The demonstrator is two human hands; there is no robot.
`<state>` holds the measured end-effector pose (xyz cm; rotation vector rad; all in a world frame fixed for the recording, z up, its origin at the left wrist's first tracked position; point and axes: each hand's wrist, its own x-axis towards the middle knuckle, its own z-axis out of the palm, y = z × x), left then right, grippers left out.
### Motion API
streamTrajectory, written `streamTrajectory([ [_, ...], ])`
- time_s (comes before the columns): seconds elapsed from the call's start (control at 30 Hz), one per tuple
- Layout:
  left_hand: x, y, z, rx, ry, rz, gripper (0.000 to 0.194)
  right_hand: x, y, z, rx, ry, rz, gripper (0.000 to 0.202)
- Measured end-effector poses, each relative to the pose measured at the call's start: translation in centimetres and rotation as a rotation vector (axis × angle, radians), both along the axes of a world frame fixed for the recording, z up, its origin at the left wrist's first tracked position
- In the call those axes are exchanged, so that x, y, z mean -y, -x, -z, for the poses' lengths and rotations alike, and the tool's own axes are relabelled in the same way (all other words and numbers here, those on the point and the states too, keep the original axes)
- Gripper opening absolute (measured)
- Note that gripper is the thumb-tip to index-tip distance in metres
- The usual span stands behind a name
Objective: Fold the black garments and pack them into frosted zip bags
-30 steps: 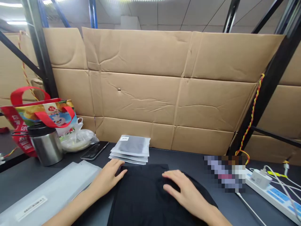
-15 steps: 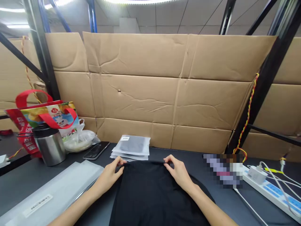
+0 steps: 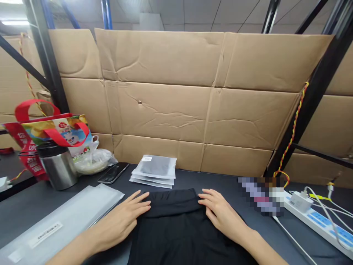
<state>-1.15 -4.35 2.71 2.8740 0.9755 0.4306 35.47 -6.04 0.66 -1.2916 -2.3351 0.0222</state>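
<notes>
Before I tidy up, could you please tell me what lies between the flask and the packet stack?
In the head view, a plastic bag and a phone lie between the flask and the packet stack.

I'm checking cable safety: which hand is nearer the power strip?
Right. The right hand is on the black cloth, left of the power strip; the left hand is farther left, at the cloth's other side.

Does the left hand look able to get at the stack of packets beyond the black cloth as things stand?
Probably yes: the left hand, fingers spread at the left edge of the black cloth, is near the stack of packets, and nothing visible stands between them.
</notes>
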Motion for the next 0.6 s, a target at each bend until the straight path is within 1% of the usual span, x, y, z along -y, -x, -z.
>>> streamTrajectory([
  [0.07,0.4,-1.8,-0.7,0.004,-0.005,0.013,0.055,0.4,1.8,-1.1,-0.004,-0.038,0.004,0.036],
  [0.1,0.6,-2.7,-1.0,-0.016,0.017,0.021,0.052,0.5,2.7,-1.5,0.005,-0.033,-0.021,0.036],
  [0.17,0.9,-3.9,-1.0,-0.077,0.081,0.040,0.047,0.8,3.8,-1.6,0.034,0.028,-0.091,0.039],
  [0.2,1.0,-4.0,-0.9,-0.103,0.110,0.043,0.047,0.9,3.8,-1.4,0.048,0.076,-0.114,0.042],
  [0.27,1.2,-3.3,-0.3,-0.124,0.148,0.013,0.049,1.2,3.2,-0.7,0.056,0.178,-0.115,0.046],
  [0.33,1.6,-1.7,0.2,-0.106,0.164,-0.054,0.050,1.3,1.8,0.1,0.027,0.258,-0.078,0.047],
  [0.4,2.4,0.0,0.4,-0.059,0.156,-0.135,0.050,1.5,0.7,0.5,-0.019,0.304,-0.050,0.048],
  [0.47,3.5,1.1,0.2,-0.009,0.154,-0.196,0.052,1.7,0.2,0.6,-0.055,0.326,-0.047,0.048],
  [0.5,4.1,1.4,0.1,0.007,0.179,-0.195,0.055,1.7,0.1,0.5,-0.063,0.330,-0.048,0.049],
  [0.53,4.8,1.6,0.1,0.012,0.235,-0.157,0.058,1.7,0.2,0.5,-0.067,0.333,-0.048,0.049],
  [0.6,5.8,1.4,0.5,0.009,0.414,-0.013,0.052,1.8,0.5,0.4,-0.068,0.336,-0.042,0.049],
])
